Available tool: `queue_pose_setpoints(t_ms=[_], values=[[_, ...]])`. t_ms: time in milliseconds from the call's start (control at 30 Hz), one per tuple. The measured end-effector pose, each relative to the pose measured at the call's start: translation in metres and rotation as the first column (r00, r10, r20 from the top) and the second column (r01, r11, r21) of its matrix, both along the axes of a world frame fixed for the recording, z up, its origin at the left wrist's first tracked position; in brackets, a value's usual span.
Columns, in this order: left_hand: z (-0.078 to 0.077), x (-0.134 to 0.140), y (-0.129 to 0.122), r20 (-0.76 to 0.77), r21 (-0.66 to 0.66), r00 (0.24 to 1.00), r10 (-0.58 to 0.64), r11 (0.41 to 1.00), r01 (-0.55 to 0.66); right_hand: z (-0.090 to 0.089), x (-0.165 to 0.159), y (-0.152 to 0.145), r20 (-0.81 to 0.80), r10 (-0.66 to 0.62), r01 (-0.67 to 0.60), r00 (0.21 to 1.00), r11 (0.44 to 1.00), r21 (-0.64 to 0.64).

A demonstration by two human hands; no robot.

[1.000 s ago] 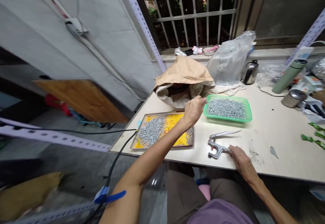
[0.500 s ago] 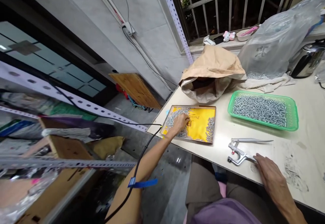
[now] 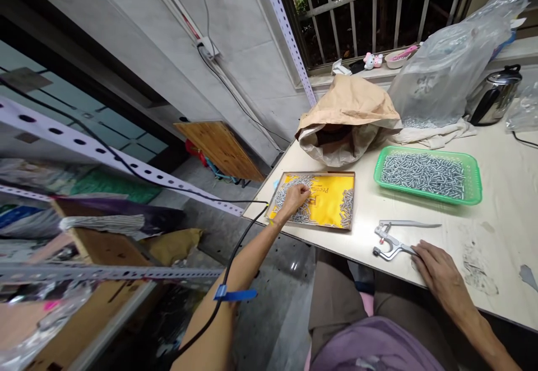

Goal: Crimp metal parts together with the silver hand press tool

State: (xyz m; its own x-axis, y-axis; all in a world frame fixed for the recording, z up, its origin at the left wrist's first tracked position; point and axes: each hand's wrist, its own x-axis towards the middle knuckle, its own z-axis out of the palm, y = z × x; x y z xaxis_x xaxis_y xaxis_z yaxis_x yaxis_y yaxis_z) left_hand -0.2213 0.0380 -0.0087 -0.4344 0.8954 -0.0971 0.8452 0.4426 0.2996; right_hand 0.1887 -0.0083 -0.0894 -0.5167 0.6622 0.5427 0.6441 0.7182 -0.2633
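Left hand (image 3: pixel 296 196) has moved from basket (image 3: pixel 474 187) to tray (image 3: pixel 327 209), curled over screws (image 3: pixel 301 213) (grip unclear); right hand (image 3: pixel 437 267), open, touches pliers (image 3: pixel 398 246).

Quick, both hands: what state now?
Left hand: fingers curled over metal pins in the tray; cannot tell if holding any.
Right hand: open, on the table, fingertips at the silver pliers.

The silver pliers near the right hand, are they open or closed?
Open: the silver pliers have their handles spread apart, with tabletop showing between them.
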Motion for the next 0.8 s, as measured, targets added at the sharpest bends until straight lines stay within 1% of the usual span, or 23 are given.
queue_pose_setpoints(t_ms=[67, 133, 200, 233, 300, 333, 400, 500, 633, 800], values=[[0.007, 0.007, -0.006, 0.055, 0.026, 0.998, 0.025, 0.999, -0.027, -0.001, -0.001, 0.0, 0.008, -0.009, 0.009, 1.0, 1.0, -0.03], [0.01, 0.028, -0.014, 0.222, 0.046, 0.975, 0.029, 0.998, -0.04, -0.001, -0.002, 0.0, 0.02, -0.013, 0.014, 1.0, 0.998, -0.063], [0.009, 0.06, -0.023, 0.434, 0.031, 0.901, 0.001, 0.999, -0.016, 0.002, -0.003, -0.001, 0.042, -0.011, 0.014, 0.999, 0.996, -0.087], [0.007, 0.08, -0.029, 0.517, 0.009, 0.856, -0.022, 1.0, 0.02, 0.004, -0.003, 0.0, 0.063, -0.011, 0.017, 0.998, 0.995, -0.099], [0.002, 0.119, -0.04, 0.601, -0.039, 0.796, -0.071, 0.992, 0.118, 0.009, -0.005, 0.001, 0.126, -0.013, 0.03, 0.992, 0.991, -0.134], [-0.001, 0.136, -0.045, 0.619, -0.049, 0.78, -0.095, 0.986, 0.159, 0.011, -0.006, 0.002, 0.164, -0.019, 0.044, 0.986, 0.988, -0.15], [-0.008, 0.164, -0.052, 0.619, -0.05, 0.774, -0.134, 0.977, 0.209, 0.015, -0.008, 0.004, 0.232, -0.042, 0.081, 0.972, 0.984, -0.161], [-0.017, 0.185, -0.055, 0.586, -0.049, 0.795, -0.158, 0.972, 0.229, 0.018, -0.01, 0.005, 0.282, -0.092, 0.132, 0.955, 0.983, -0.125], [-0.025, 0.188, -0.052, 0.549, -0.079, 0.818, -0.171, 0.964, 0.255, 0.018, -0.012, 0.005, 0.306, -0.114, 0.155, 0.945, 0.981, -0.113], [-0.026, 0.185, -0.046, 0.488, -0.142, 0.845, -0.22, 0.935, 0.326, 0.017, -0.012, 0.004, 0.322, -0.113, 0.162, 0.94, 0.978, -0.13]])
